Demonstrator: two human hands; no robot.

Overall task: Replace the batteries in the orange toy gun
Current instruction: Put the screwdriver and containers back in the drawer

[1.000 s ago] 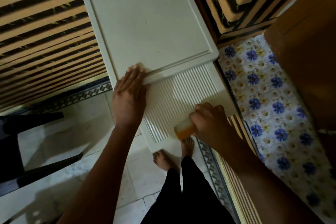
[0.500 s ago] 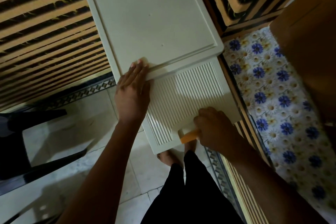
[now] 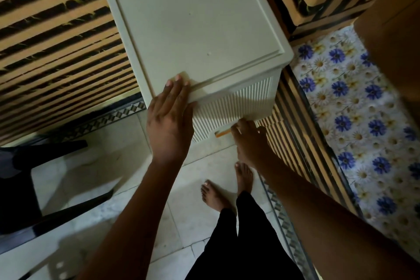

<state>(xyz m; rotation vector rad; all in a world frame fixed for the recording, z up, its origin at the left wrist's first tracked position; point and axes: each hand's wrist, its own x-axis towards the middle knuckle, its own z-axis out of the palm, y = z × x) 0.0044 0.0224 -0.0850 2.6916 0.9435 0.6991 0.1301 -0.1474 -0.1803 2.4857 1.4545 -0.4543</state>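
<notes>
A pale plastic cabinet (image 3: 195,25) fills the upper middle of the frame, and we press our left hand (image 3: 169,118), fingers spread flat and holding nothing, on its front rim, likely to steady it. Just below, at centre, our right hand (image 3: 247,141) curls around an orange piece (image 3: 221,133) at the ribbed front's lower edge, probably the toy gun, mostly hidden. We see no readable writing.

The scene is dim and warm-toned, with soft light falling on the pale cabinet top (image 3: 195,27) at upper centre. Deep shadow swallows the lower left and the dark trousers (image 3: 241,245). The striped bedding (image 3: 56,36) at upper left smears with motion blur, and straight edges bow outward toward the frame's borders.
</notes>
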